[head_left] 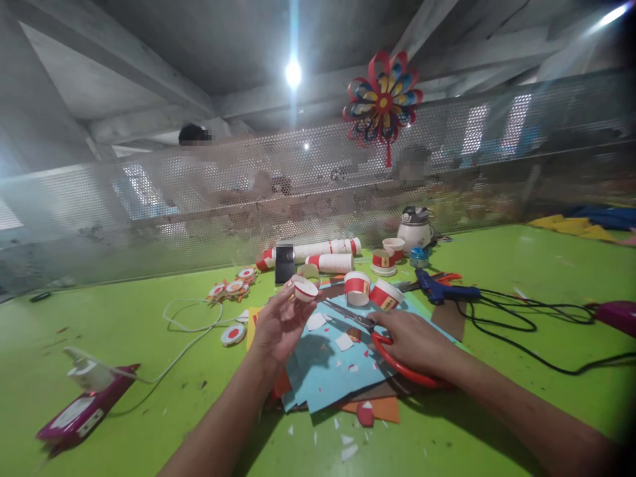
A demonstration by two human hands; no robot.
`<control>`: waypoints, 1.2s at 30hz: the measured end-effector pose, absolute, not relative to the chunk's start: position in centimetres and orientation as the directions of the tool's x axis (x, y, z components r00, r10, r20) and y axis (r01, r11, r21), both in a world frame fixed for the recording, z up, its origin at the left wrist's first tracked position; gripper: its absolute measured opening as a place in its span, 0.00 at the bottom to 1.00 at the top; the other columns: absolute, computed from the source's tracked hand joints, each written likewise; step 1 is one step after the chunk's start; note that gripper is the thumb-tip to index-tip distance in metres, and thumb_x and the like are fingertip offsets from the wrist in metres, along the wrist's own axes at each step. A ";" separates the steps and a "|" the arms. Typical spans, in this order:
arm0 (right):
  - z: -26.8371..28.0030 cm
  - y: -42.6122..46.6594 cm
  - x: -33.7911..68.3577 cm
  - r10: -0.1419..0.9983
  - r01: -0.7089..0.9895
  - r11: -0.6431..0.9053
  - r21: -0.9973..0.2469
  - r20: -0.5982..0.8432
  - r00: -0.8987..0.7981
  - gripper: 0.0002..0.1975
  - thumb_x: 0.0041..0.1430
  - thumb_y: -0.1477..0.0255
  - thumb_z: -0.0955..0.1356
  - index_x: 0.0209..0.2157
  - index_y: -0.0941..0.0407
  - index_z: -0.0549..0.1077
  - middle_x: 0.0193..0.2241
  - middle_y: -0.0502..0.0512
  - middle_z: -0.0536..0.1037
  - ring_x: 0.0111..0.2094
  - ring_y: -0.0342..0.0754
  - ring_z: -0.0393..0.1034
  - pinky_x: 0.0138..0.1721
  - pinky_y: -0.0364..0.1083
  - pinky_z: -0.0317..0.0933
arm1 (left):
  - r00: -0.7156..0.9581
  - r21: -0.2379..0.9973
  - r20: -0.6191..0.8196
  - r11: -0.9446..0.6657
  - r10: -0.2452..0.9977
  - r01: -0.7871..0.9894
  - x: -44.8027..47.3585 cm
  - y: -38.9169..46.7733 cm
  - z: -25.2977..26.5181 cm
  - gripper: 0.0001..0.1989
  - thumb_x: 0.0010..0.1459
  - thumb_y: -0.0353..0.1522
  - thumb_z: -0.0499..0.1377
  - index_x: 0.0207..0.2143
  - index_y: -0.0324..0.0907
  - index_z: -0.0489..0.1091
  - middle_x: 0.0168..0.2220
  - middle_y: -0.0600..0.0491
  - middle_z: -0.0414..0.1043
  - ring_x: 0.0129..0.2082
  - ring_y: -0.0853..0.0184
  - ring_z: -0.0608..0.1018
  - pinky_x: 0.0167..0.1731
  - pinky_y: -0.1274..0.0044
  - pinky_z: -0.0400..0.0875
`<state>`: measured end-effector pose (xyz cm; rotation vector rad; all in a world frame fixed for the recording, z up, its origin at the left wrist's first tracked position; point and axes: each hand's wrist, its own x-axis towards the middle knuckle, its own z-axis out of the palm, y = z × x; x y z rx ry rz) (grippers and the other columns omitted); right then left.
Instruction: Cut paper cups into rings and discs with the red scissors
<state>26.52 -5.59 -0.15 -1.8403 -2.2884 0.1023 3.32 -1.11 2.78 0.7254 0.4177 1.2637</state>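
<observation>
Pinched in the fingers of my left hand (283, 318) is a cut-down paper cup base (305, 289), white with a thin red edge. My right hand (412, 338) grips red-handled scissors (397, 361), whose blades (348, 314) point left toward the cup base. Whether the blades touch it I cannot tell. Below both hands lie light blue paper sheets (325, 384) strewn with white and red scraps. Just beyond the scissors, two cut red and white paper cups (357, 289) rest on the sheets. Finished-looking discs with orange points (236, 288) lie to the left.
A blue glue gun (442, 289) with a black cord lies right. Stacked paper cups (330, 264), a phone (285, 266) and a white jug (415, 228) stand before the perforated screen (223, 225). A purple power strip (87, 411) with a white cable is at left. People are beyond the screen.
</observation>
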 end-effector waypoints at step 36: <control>-1.7 -3.2 29.3 0.922 0.908 0.386 -0.161 0.061 -0.381 0.22 0.57 0.69 0.65 0.53 0.57 0.71 0.50 0.61 0.76 0.49 0.55 0.69 0.45 0.46 0.60 | 0.536 0.851 0.378 -0.511 0.755 0.119 2.7 -0.3 1.5 0.19 0.46 0.30 0.66 0.44 0.43 0.76 0.26 0.52 0.75 0.25 0.66 0.74 0.27 0.77 0.65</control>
